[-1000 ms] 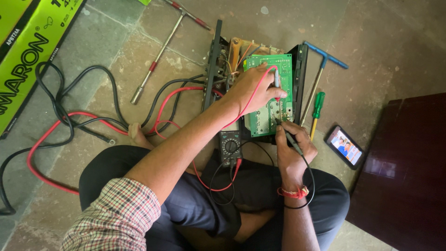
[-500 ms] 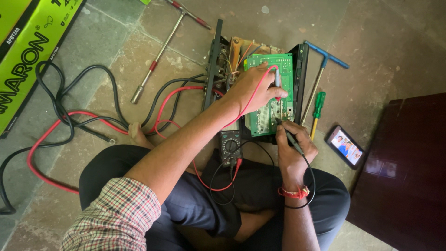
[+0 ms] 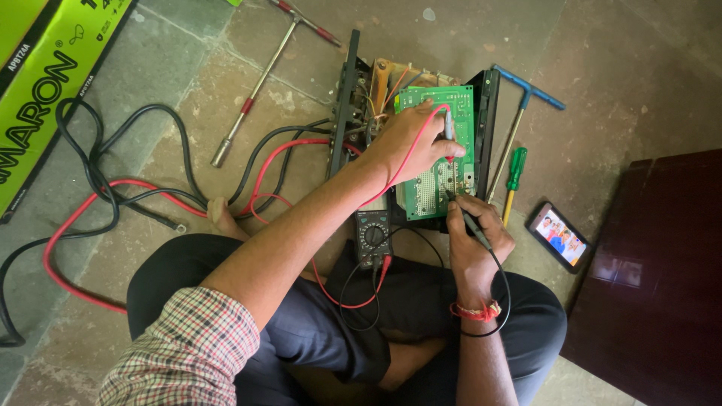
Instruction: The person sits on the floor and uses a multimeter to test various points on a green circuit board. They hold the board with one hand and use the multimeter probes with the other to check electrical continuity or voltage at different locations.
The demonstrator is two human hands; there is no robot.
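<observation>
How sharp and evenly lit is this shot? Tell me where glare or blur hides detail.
Head view: soft, even daylight, weak shadows. The green circuit board, left hand and right hand are sharp. The phone screen glows; the dark cabinet shows dull reflections. Slight wide-angle stretching at the edges.

The left hand [image 3: 410, 143] covers the middle of the green printed circuit board [image 3: 436, 150], so the parts beneath it cannot be seen, and the tip of the red meter probe [image 3: 449, 128] is lost among the fingers [image 3: 444, 154]. Where the black meter probe [image 3: 466, 218] in the right hand [image 3: 474, 233] meets the board is too small to tell. The components on the board are too fine to make out. The small black multimeter [image 3: 373, 237] has a dial whose setting cannot be read. The bright green cardboard box [image 3: 45, 83] is cut off by the left and top edges. The dark brown wooden panel [image 3: 654, 278] runs off the right edge. The black cable loop [image 3: 11, 301] leaves the left edge.
</observation>
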